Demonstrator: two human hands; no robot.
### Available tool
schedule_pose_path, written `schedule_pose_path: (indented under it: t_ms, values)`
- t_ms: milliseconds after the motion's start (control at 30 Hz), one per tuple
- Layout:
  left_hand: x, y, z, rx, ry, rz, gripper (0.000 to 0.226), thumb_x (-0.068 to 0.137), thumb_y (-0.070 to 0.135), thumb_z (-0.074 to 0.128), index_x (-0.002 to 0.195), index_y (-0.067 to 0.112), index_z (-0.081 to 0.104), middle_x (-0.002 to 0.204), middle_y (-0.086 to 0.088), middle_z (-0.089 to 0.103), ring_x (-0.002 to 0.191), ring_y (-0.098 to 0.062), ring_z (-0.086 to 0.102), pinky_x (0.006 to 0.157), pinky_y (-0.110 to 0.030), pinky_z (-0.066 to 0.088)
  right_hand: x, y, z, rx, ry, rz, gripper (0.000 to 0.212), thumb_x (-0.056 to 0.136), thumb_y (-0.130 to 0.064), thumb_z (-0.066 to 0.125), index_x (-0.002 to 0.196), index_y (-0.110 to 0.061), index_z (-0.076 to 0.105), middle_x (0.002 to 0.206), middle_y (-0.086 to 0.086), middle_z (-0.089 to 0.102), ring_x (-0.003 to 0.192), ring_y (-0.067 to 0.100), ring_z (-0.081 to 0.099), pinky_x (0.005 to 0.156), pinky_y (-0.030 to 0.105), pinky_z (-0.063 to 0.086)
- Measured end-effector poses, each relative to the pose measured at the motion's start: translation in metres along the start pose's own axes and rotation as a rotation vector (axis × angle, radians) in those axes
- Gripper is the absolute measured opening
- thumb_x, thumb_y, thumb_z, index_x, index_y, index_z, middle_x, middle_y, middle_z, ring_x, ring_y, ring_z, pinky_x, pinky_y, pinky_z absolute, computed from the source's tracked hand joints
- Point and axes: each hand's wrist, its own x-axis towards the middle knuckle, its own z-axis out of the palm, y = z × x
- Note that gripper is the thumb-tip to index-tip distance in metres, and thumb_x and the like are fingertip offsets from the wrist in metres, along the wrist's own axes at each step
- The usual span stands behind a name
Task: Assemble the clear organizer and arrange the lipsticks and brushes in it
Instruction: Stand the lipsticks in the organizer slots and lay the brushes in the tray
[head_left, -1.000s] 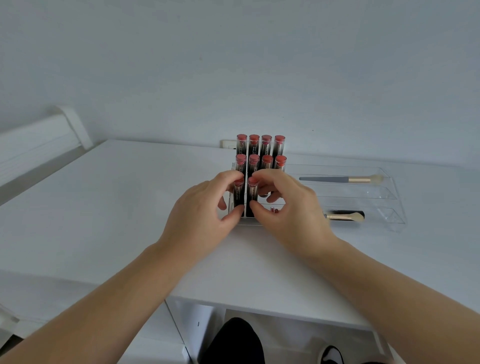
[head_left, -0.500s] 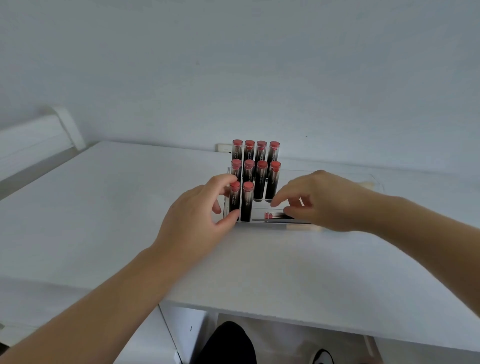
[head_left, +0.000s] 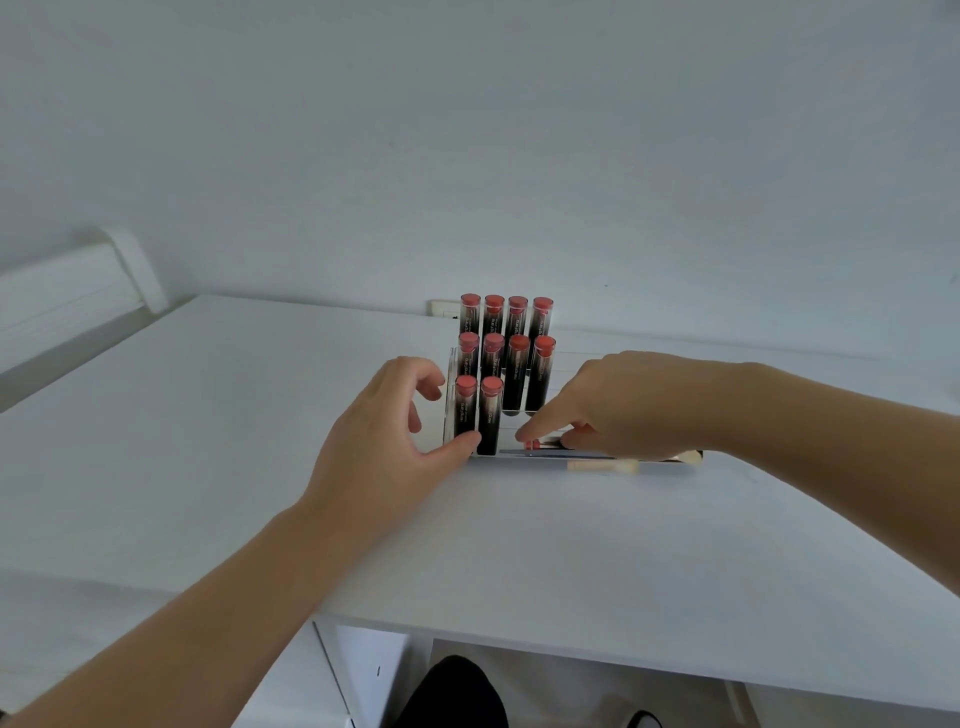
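Observation:
The clear tiered organizer (head_left: 450, 384) stands at the back of the white table (head_left: 208, 441). Lipsticks with red tops stand upright in it: several each in the back row (head_left: 506, 317) and middle row (head_left: 504, 364), two at the front left (head_left: 478, 410). My left hand (head_left: 384, 441) grips the organizer's front left corner, thumb against the front lipstick. My right hand (head_left: 634, 405) reaches into the front tier, its fingers closed on a lipstick lying down (head_left: 530, 445). A grey-handled brush (head_left: 556, 453) and a beige brush (head_left: 602, 466) lie along the front, partly hidden by that hand.
The wall rises right behind the organizer, with a socket plate (head_left: 440, 307) at table level. A white bed frame (head_left: 78, 291) stands at the far left. The table's front edge (head_left: 571, 649) runs above a white drawer unit (head_left: 363, 670).
My right hand left the two front lipsticks and moved right, into the front tier, onto the lying lipstick. It now hides the brush trays. My left hand stays at the left corner.

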Motion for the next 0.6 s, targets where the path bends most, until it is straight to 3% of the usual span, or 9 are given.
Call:
schedule_pose_path:
  t_ms: [133,200,300,400,600]
  values:
    - [0.005,-0.006,0.003,-0.034,-0.107,-0.161,0.073,0.059,0.079,0.072,0.113,0.042,0.040,0.112,0.029,0.044,0.093,0.000,0.050,0.069,-0.022,0.040,0.000,0.001,0.002,-0.026,0.006,-0.023,0.047,0.103,-0.033,0.042,0.138,-0.065,0.034,0.118,-0.006,0.064,0.092,0.018,0.049,0.073,0.029,0.036]
    - [0.010,-0.007,0.002,-0.062,-0.184,-0.215,0.095,0.051,0.085,0.073,0.127,0.036,0.042,0.121,0.023,0.045,0.102,-0.003,0.050,0.081,-0.027,0.044,0.000,0.001,0.001,-0.037,0.000,-0.038,0.048,0.104,-0.032,0.042,0.138,-0.064,0.034,0.121,-0.007,0.064,0.097,0.019,0.053,0.074,0.030,0.037]
    - [0.014,-0.006,0.001,-0.063,-0.282,-0.260,0.117,0.049,0.079,0.080,0.147,0.030,0.040,0.143,0.012,0.048,0.127,-0.015,0.049,0.105,-0.042,0.044,0.000,0.001,0.001,-0.072,-0.010,-0.060,0.048,0.104,-0.032,0.040,0.140,-0.064,0.033,0.121,-0.007,0.064,0.104,0.023,0.058,0.075,0.031,0.039]
    - [0.016,-0.005,-0.001,-0.072,-0.365,-0.249,0.121,0.050,0.080,0.080,0.155,0.040,0.034,0.154,0.011,0.047,0.144,-0.016,0.039,0.117,-0.047,0.036,0.000,0.001,0.001,-0.097,-0.016,-0.070,0.047,0.105,-0.031,0.040,0.140,-0.062,0.034,0.116,-0.007,0.064,0.101,0.024,0.059,0.074,0.032,0.043]
    - [0.018,-0.007,-0.002,-0.154,-0.445,-0.226,0.110,0.059,0.076,0.076,0.154,0.057,0.024,0.154,0.018,0.048,0.146,-0.008,0.039,0.119,-0.040,0.034,-0.003,-0.001,-0.001,-0.128,-0.021,-0.078,0.033,0.104,-0.032,0.040,0.129,-0.053,0.034,0.099,-0.005,0.060,0.089,0.027,0.057,0.077,0.040,0.052]
